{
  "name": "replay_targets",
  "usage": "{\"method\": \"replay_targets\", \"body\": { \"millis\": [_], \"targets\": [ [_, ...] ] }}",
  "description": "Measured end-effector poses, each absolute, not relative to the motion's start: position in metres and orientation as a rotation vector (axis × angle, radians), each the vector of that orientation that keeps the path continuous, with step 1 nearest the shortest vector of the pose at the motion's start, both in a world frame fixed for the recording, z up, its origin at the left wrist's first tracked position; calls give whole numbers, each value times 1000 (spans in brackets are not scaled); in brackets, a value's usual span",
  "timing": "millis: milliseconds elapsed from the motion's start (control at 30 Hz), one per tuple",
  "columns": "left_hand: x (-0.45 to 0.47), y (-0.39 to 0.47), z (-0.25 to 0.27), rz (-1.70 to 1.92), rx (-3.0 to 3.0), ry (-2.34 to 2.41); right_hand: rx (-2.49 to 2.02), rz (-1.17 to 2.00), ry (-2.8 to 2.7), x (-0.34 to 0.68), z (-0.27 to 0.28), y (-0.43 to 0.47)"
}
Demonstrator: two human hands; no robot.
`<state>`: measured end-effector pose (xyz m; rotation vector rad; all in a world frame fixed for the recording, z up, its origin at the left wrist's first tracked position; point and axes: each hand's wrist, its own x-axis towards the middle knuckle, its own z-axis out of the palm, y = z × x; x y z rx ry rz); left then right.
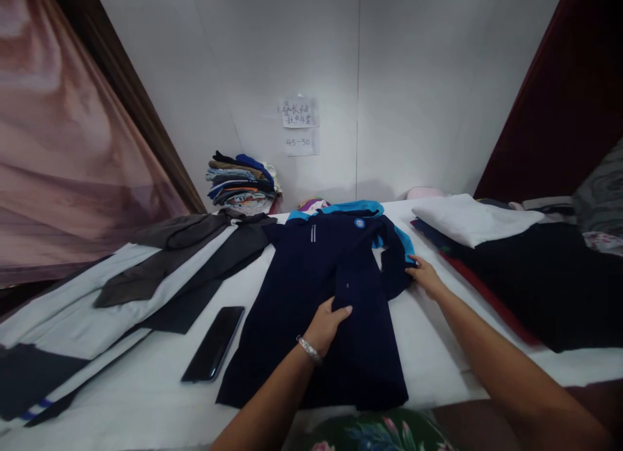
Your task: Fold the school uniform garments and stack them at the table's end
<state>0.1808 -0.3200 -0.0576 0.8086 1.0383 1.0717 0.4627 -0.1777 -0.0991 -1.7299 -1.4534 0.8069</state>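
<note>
A navy long-sleeved top [302, 276] with bright blue at the collar and shoulder and a round blue badge lies spread on the white-covered table [428, 347]. Its hem points toward me. My left hand [327, 326], with a silvery bracelet at the wrist, grips dark cloth over the middle of the top, thumb laid along it. Out to the right, my right hand [426, 277] pinches the sleeve [396, 269] near its bright blue stripe. The sleeve bends between the shoulder and that hand.
A black phone [213, 344] lies left of the top. Grey and white garments [146, 276] spread across the left side. Folded dark clothes [549, 269] with a white cloth [472, 217] on them lie right. A clothes stack [242, 182] stands at the wall, near paper signs [299, 123].
</note>
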Motion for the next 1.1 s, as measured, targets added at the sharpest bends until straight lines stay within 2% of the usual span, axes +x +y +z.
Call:
{"method": "replay_targets", "body": {
  "millis": [133,200,300,367,467,567,733,867,967,1100],
  "targets": [
    [207,-309,-43,954,971,992,-1811,656,-1385,502,-16,-140],
    [235,-297,-40,829,1128,993,-1922,200,-1519,533,39,-117],
    [297,-280,-47,524,1441,1055,-1917,-30,-1477,568,109,-91],
    [342,-275,-59,298,1610,1116,-1853,-229,-1472,580,133,-83],
    [387,-277,-81,49,1508,1027,-1811,-351,-1538,588,128,-81],
    [386,-276,-94,134,1450,950,-1892,-230,-1600,600,94,-87],
    [311,-241,-85,565,2119,1230,-1959,-70,-1564,618,54,-98],
    [243,-200,-76,548,2379,1531,-1752,151,-1597,603,47,-111],
    [200,-176,-77,417,2408,1814,-1506,581,-1949,573,25,-139],
    [158,-160,-92,126,2286,2078,-1555,1396,-2179,532,-25,-186]
  ]
}}
